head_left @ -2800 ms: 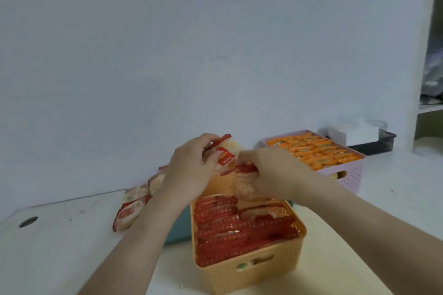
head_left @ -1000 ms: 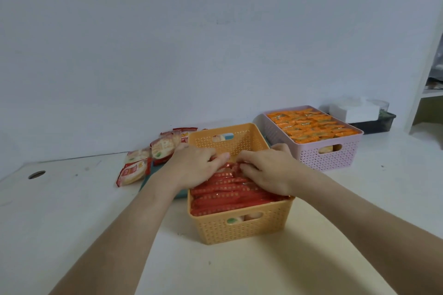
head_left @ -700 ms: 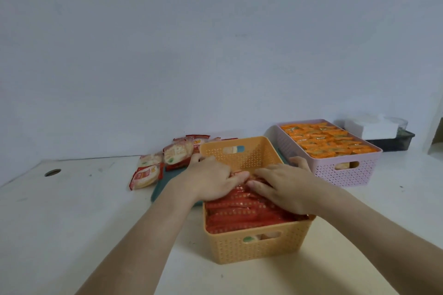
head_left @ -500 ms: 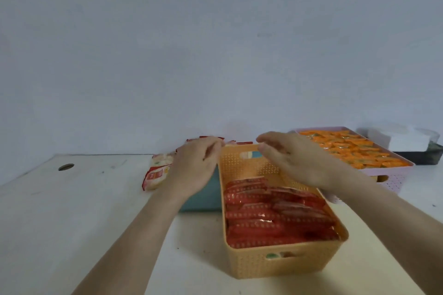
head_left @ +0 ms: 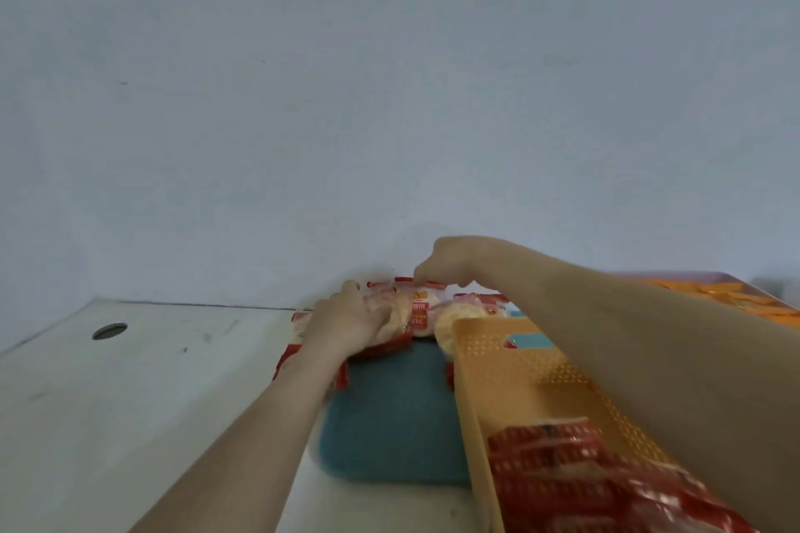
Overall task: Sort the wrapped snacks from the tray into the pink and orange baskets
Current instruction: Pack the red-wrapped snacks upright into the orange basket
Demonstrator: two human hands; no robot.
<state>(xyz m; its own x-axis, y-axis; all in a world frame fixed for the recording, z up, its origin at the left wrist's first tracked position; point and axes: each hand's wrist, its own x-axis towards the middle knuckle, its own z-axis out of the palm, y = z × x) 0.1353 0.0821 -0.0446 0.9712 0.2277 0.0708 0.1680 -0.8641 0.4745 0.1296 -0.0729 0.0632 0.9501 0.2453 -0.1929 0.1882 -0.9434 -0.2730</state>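
Note:
A teal tray [head_left: 394,415] lies on the white table, with several red-and-white wrapped snacks [head_left: 422,314] piled at its far end. My left hand [head_left: 348,322] grips one of these snacks at the pile's left side. My right hand [head_left: 450,262] reaches over the orange basket and pinches a snack's red edge at the top of the pile. The orange basket [head_left: 511,364] stands right of the tray and holds red wrapped snacks [head_left: 562,472]. The pink basket [head_left: 675,275], filled with orange wrapped snacks [head_left: 753,301], shows at the far right behind my forearm.
The white table [head_left: 143,394] runs to the left, with a round cable hole [head_left: 109,331] near its back edge. A plain wall stands right behind the tray.
Both hands left the orange basket and moved forward to the snack pile on the tray. The view has shifted closer and to the left.

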